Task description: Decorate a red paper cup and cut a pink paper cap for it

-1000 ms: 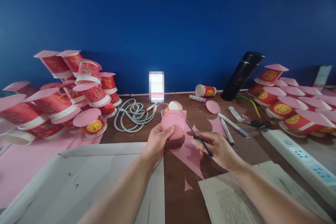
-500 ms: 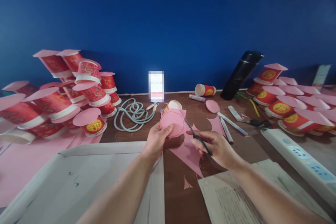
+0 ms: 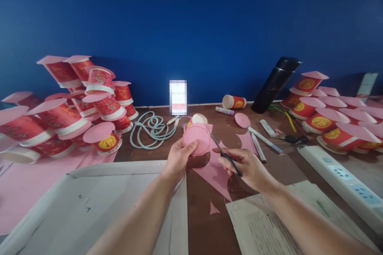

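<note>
L hand (image 3: 178, 160): thumb and fingers clamped on pink paper circle (image 3: 196, 139), over table (image 3: 200, 227) | R hand (image 3: 243, 166): fingers closed round scissors (image 3: 229, 161), blades by circle's right edge | Pink offcut (image 3: 216, 175) on table below | cable (image 3: 151, 131) coiled left of circle

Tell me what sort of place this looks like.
Probably a craft corner, a brown table against a blue wall; home or classroom, I can't tell. The left hand holds a pink paper circle, the right hand holds scissors, and red cups are piled both sides.
</note>
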Tool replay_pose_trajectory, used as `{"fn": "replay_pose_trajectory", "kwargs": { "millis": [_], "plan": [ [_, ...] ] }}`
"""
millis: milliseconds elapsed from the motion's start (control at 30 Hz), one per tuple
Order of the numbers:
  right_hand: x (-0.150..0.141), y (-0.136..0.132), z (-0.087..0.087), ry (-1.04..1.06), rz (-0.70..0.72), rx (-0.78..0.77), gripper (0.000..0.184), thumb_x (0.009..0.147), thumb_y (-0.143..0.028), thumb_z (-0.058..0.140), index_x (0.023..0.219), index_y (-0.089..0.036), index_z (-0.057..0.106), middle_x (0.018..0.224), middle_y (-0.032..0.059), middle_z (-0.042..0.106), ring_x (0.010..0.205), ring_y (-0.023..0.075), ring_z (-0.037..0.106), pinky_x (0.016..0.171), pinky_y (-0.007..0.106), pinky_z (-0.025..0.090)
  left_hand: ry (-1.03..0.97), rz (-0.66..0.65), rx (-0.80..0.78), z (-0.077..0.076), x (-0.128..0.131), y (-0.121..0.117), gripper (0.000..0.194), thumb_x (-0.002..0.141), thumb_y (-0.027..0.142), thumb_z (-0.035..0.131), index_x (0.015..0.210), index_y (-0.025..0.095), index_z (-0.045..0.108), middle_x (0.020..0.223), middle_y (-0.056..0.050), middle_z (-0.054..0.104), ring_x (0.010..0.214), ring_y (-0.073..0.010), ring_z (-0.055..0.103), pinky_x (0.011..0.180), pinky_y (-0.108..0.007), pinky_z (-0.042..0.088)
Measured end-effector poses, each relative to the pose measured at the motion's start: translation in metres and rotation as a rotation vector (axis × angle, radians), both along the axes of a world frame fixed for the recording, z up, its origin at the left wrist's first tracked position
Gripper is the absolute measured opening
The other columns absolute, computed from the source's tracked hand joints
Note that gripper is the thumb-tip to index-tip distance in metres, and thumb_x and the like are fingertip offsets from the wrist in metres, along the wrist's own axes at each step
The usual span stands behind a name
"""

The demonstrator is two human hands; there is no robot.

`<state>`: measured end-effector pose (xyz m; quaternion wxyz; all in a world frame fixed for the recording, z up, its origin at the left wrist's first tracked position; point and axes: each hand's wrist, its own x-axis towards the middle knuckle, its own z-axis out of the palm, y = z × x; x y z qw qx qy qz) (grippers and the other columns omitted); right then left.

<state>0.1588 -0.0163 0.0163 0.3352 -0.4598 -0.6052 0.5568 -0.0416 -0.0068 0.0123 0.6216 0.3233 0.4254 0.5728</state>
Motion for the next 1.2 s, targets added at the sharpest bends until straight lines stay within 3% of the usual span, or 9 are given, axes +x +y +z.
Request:
{"fn": "replay_pose_trajectory", "kwargs": {
  "millis": [533,800,1200],
  "plan": [
    [0.0020,-0.0003,-0.0013,-0.008,-0.006,0.027,0.038,0.082,-0.042,0.067,0.108,-0.015,0.071,0.064,-0.0023,0.050,0.054,0.0082,0.045,0.051,0.023,0.038,0.033,0.004,0.032,-0.0046,-0.0025,0.0027,0.031,0.069,0.039,0.077,0.074,0.014,0.059,0.057,0.003,0.052,0.051,-0.0071,0.043,0.052,-0.021,0.033],
    [0.0033,-0.0011,-0.0007,-0.042,-0.003,0.046,0.030,0.083,-0.040,0.066,0.094,-0.014,0.073,0.063,-0.0014,0.051,0.055,0.0083,0.046,0.050,0.022,0.037,0.034,0.042,0.033,-0.0045,-0.0027,0.0037,0.032,0.066,0.040,0.079,0.071,0.015,0.059,0.057,0.003,0.052,0.050,-0.0066,0.042,0.052,-0.021,0.032],
    [0.0030,-0.0013,-0.0016,-0.041,-0.006,0.042,0.030,0.083,-0.040,0.066,0.096,-0.015,0.073,0.063,-0.0022,0.051,0.054,0.0079,0.046,0.050,0.022,0.036,0.011,0.087,0.023,-0.0005,-0.0017,0.0029,0.032,0.065,0.039,0.079,0.072,0.015,0.060,0.056,0.003,0.052,0.050,-0.0061,0.042,0.051,-0.020,0.032]
  ]
}}
